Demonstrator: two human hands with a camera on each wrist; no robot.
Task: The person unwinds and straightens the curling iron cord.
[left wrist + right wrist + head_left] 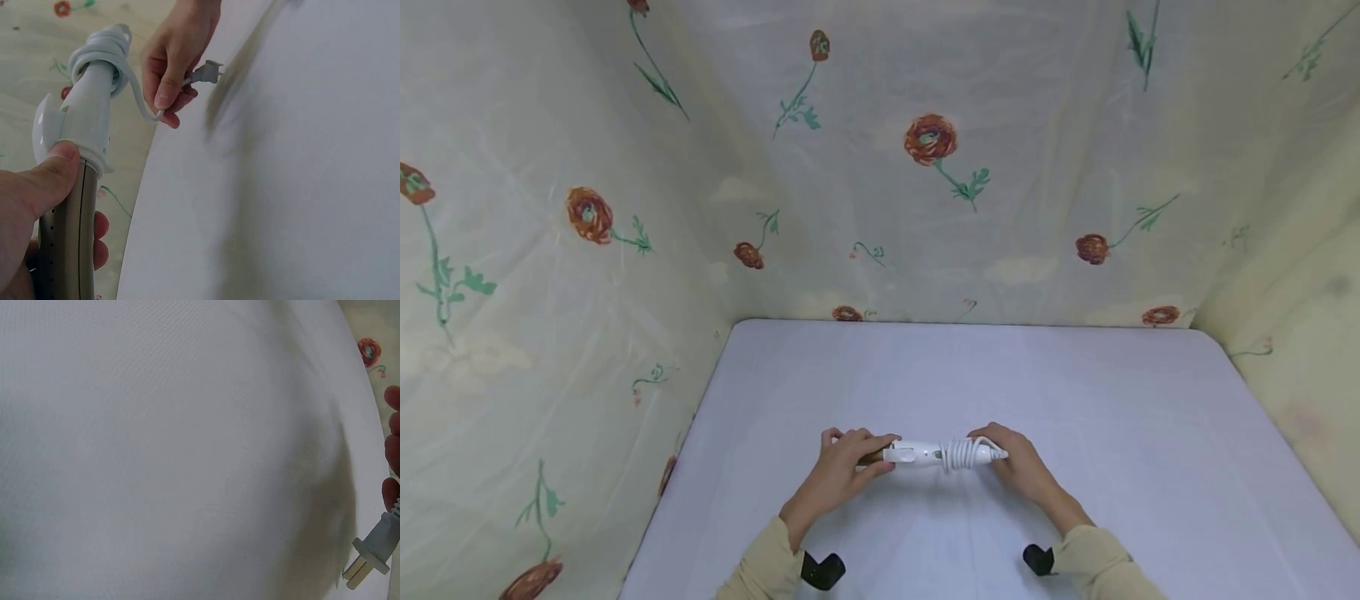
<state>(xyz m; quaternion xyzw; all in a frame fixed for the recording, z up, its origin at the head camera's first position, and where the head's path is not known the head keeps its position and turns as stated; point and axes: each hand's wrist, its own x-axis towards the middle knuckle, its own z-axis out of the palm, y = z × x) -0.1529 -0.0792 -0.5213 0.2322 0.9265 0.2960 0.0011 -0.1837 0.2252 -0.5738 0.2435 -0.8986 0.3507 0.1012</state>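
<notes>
A white curling iron [913, 453] with a brownish-gold barrel [70, 237] is held level above the table, its cord [958, 455] wound in several turns round the handle. My left hand [841, 467] grips the barrel close to the handle, thumb on top in the left wrist view. Beyond the handle's end, my right hand [1021, 468] pinches the loose end of the cord between thumb and fingers. A grey two-pin plug [205, 72] sticks out from that hand. In the right wrist view, only some fingertips [394, 450] and the plug show at the right edge.
Below the hands lies a white table [985, 375] with rounded far corners. Flower-printed curtains [880, 183] hang behind it and on both sides. Black bands with dark blocks [823, 571] sit at both wrists.
</notes>
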